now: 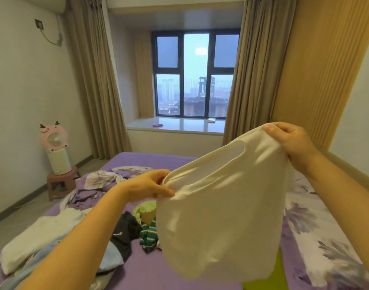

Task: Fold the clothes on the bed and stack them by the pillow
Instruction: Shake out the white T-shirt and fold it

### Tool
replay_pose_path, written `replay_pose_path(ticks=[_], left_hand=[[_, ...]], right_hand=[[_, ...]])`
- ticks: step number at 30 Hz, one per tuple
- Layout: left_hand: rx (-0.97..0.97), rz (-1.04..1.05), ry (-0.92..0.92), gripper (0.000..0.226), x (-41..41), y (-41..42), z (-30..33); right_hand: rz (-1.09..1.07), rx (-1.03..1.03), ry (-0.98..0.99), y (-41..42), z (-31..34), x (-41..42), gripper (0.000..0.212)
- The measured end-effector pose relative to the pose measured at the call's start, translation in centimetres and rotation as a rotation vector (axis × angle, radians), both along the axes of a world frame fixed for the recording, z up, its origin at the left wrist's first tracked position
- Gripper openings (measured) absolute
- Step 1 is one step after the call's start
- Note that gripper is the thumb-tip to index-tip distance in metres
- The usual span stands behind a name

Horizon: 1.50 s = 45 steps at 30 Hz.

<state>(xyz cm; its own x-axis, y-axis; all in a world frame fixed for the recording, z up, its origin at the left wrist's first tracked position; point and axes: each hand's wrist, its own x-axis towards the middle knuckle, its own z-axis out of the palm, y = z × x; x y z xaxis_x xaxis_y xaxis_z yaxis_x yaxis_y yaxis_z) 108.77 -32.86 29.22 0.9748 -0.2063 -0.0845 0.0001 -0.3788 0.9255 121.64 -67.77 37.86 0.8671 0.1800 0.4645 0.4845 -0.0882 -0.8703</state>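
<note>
Purple sheets cover the bed (158, 268), smooth and flat in the middle, with a flowery quilt (317, 237) on the right side. Up in the air over the bed hangs a soft cream shirt (219, 216), thin and a bit wrinkly, drooping down like a bag. The left hand (150, 186) pinches one top edge of the shirt, fingers curled tight on the cloth. The right hand (292, 141) grips the other top edge higher up, fingers bent around it. Below lie more clothes in a messy heap: a dark top (125, 233), a green and white striped one (149, 233), a light green one (145, 209) and a white fluffy pile (39, 233) at the left. Far back, tan curtains (91, 84) hang by a big window (195, 74). A round pink fan (55, 139) sits on a small stool (61, 183)
</note>
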Motion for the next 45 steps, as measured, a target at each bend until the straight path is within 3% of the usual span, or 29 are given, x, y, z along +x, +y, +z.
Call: replay_pose_path(ticks=[2,6,16,22,31,38,42,45], left_hand=[[0.042,0.043,-0.039,0.02,0.3,-0.8,0.6],[0.04,0.115,-0.106,0.021,0.8,-1.5,0.8],[-0.181,0.428,-0.238,0.025,0.3,-2.1,1.0],[-0.321,0.343,-0.263,0.024,-1.8,-2.1,1.9],[0.289,0.195,-0.204,0.037,-3.3,-3.4,2.6],[-0.237,0.288,-0.35,0.032,-3.1,-3.1,2.9],[-0.276,0.438,-0.267,0.031,-2.5,-2.7,4.4],[-0.318,0.56,-0.212,0.023,-1.8,-3.5,4.6]], right_hand=[[-0.026,0.079,0.051,-1.5,0.0,0.3,0.01],[-0.04,0.09,0.103,-3.7,-0.4,0.3,0.011],[0.003,0.016,0.163,-4.8,0.7,-1.3,0.015],[0.077,0.051,0.194,-3.2,1.3,-1.2,0.015],[-0.018,0.057,0.293,-1.9,0.2,0.4,0.015],[-0.036,0.072,0.343,-2.6,0.2,-0.1,0.017],[-0.015,0.074,0.25,-3.5,0.2,-0.7,0.018],[-0.005,-0.048,0.199,-3.4,0.2,-1.0,0.018]])
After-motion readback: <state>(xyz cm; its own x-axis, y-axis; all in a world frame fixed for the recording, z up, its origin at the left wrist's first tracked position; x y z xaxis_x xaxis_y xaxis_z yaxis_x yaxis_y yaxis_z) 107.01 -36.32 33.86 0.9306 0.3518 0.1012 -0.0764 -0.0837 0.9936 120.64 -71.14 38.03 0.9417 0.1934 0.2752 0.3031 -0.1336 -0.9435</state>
